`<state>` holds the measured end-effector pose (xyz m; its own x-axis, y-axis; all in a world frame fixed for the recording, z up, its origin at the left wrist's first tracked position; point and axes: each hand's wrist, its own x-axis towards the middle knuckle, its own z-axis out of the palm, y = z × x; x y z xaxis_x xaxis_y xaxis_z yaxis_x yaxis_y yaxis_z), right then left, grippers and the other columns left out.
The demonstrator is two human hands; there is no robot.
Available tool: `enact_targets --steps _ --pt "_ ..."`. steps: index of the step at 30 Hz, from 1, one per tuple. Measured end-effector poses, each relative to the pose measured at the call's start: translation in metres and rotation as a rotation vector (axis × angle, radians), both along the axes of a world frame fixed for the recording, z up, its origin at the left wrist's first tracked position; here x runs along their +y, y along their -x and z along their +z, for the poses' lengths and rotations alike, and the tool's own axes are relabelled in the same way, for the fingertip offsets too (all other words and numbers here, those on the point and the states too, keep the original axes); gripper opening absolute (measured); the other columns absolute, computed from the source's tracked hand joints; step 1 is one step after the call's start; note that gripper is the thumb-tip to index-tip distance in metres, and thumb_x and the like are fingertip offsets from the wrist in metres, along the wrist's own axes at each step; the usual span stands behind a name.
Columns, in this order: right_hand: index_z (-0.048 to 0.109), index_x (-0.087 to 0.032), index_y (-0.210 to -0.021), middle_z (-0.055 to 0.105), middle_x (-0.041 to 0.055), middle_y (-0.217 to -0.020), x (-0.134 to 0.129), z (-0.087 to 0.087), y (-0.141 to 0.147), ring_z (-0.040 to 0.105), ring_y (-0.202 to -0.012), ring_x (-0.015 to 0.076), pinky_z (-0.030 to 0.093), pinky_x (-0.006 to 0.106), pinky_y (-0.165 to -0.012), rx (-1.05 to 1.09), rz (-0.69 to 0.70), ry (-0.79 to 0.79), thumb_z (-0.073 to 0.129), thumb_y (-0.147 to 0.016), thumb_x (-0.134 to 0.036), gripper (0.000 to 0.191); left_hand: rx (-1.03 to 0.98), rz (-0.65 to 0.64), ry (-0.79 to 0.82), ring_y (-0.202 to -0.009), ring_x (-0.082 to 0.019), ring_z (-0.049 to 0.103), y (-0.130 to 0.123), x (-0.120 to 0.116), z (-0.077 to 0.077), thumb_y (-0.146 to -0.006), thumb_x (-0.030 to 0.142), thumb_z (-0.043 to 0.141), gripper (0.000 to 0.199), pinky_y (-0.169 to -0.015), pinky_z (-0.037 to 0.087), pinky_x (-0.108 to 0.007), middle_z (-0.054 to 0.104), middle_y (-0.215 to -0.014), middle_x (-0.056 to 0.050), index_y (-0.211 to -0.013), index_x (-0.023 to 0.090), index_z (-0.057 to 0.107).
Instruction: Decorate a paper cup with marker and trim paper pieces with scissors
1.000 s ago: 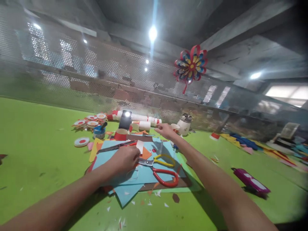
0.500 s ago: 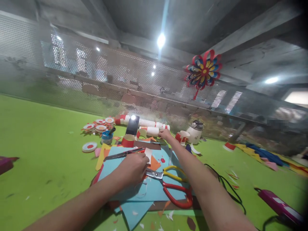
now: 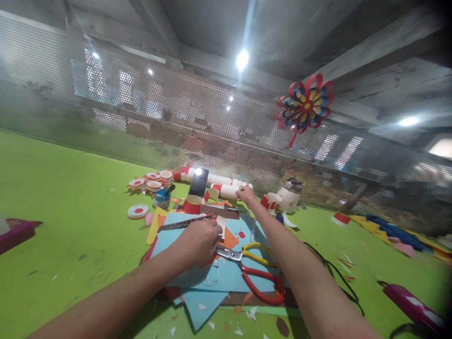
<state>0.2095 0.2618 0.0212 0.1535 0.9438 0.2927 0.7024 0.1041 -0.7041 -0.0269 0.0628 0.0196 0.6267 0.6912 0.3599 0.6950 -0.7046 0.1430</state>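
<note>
My left hand [image 3: 203, 240] is closed over the blue paper sheets [image 3: 197, 280], with a small white paper piece [image 3: 221, 227] at its fingertips. Just right of it lie large scissors [image 3: 263, 297] with red and yellow handles. Dark scissors [image 3: 180, 224] rest on the paper beyond the hand. My right hand [image 3: 245, 194] reaches forward, its fingers pinched at the right end of a white paper roll [image 3: 226, 191] with a red band. Behind that roll is a longer red and white roll [image 3: 215, 179].
A phone [image 3: 198, 182] leans at the back. Left are a blue jar [image 3: 162, 197] and white discs [image 3: 137, 211]. Red and white cups [image 3: 271, 202] and a white container [image 3: 290, 195] stand right. A purple glue gun [image 3: 411, 305] lies far right.
The view has shifted a little, so most things appear slightly farther right. My right hand's fingers now close on the roll's end; my left hand stays at the white paper piece.
</note>
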Motion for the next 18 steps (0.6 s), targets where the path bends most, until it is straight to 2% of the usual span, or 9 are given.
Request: enact_targets --steps 5,11,18 --pt "0.058 -0.017 -0.122 0.060 0.0084 -0.124 0.003 0.002 0.001 0.063 -0.102 0.0226 0.055 0.042 -0.083 0.084 -0.028 0.068 0.060 -0.093 -0.032 0.033 0.004 -0.006 0.011 -0.079 -0.026 0.065 0.000 -0.001 0.003 -0.084 0.015 0.048 0.018 -0.064 0.045 -0.033 0.069 -0.086 -0.012 -0.082 0.015 0.066" --pt "0.057 -0.017 -0.123 0.060 0.0087 -0.123 -0.001 0.005 -0.008 0.063 -0.102 0.0223 0.055 0.042 -0.083 0.091 0.029 0.130 0.060 -0.093 -0.032 0.034 0.002 -0.003 0.019 -0.079 -0.025 0.066 0.000 -0.001 0.002 -0.084 0.016 0.048 0.019 -0.064 0.045 -0.032 0.070 -0.086 -0.013 -0.082 0.015 0.067" --pt "0.057 -0.017 -0.123 0.060 0.0088 -0.123 -0.012 0.004 -0.022 0.063 -0.102 0.0223 0.054 0.043 -0.084 0.074 0.045 0.103 0.059 -0.093 -0.032 0.034 0.008 -0.002 0.014 -0.080 -0.026 0.066 -0.002 -0.005 0.005 -0.084 0.016 0.047 0.020 -0.064 0.044 -0.032 0.070 -0.087 -0.012 -0.083 0.015 0.067"
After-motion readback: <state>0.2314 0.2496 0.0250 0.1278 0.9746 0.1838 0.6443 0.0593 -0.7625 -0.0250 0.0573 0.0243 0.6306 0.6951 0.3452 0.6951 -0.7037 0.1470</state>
